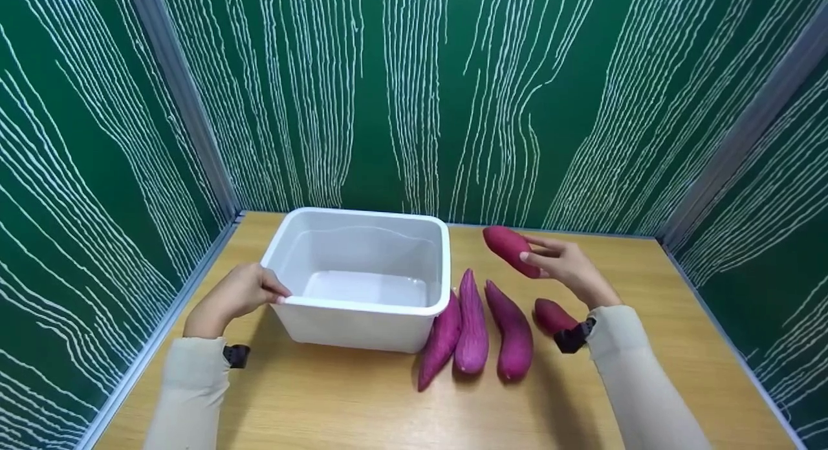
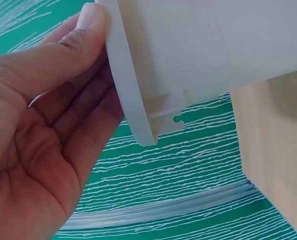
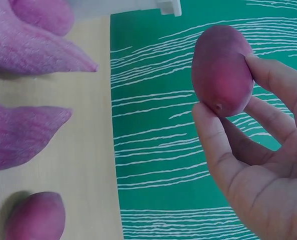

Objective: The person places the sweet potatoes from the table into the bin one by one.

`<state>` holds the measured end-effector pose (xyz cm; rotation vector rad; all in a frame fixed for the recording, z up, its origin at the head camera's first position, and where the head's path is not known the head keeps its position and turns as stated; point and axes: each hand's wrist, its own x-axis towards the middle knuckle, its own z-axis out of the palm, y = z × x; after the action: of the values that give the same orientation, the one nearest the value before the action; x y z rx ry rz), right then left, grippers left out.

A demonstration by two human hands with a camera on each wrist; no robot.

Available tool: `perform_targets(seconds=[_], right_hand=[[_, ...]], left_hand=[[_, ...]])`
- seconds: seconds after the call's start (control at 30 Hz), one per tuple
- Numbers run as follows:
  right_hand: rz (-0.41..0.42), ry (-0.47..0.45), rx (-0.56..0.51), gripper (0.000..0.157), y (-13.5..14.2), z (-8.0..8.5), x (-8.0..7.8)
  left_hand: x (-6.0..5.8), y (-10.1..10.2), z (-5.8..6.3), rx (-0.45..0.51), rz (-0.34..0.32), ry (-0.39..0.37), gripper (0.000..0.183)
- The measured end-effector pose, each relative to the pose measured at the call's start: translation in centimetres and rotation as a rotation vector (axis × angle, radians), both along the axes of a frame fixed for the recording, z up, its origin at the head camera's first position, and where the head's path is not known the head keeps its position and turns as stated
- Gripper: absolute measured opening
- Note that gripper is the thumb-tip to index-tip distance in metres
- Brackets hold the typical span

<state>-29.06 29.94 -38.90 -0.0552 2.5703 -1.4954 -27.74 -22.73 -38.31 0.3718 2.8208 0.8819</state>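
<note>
Just beyond the right wrist, the right hand [image 1: 569, 267] pinches a short sweet potato [image 1: 508, 246] between thumb and fingertips, holding it up off the table [image 1: 362, 398]. It looks firm and fairly weighty for its size, I'd say, with smooth skin that might turn under light fingertips; not fragile, though a knock could bruise it. The thick middle seems the best place to take hold; the fingers sit toward the wrist-side end, so the far tip could dip. Across from that grip, the left hand [image 1: 238, 296] grips the white bin [image 1: 349, 327] by its near left corner. The bin looks light and stiff, easiest held by that lip. Below the right wrist lies another short sweet potato [image 1: 552, 314]; left of it are three longer sweet potatoes [image 1: 471, 327]. The table has a smooth wood look. Past both hands stand green walls [image 1: 381, 107] with wavy white lines, met by metal posts [image 1: 187, 101].
</note>
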Motion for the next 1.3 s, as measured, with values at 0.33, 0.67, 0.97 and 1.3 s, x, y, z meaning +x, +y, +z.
perform_targets(seconds=[0.33,0.67,0.97,1.3], right_hand=[[0.042,0.025,0.019,0.069,-1.7,1.6,-0.7],[0.079,-0.006,0.015,0.065,-3.7,3.3,-1.7],[0.087,-0.005,0.031,0.061,-5.6,4.1,-2.7],[0.122,0.007,-0.009,0.058,-7.7,4.4,-3.6]], left_hand=[[0.1,0.0,0.0,-0.031,-0.057,0.085,0.013],[0.0,0.0,0.0,-0.028,-0.028,0.043,0.015],[0.0,0.1,0.0,-0.020,-0.026,0.025,0.015],[0.1,-0.1,-0.1,-0.028,-0.056,0.108,0.013]])
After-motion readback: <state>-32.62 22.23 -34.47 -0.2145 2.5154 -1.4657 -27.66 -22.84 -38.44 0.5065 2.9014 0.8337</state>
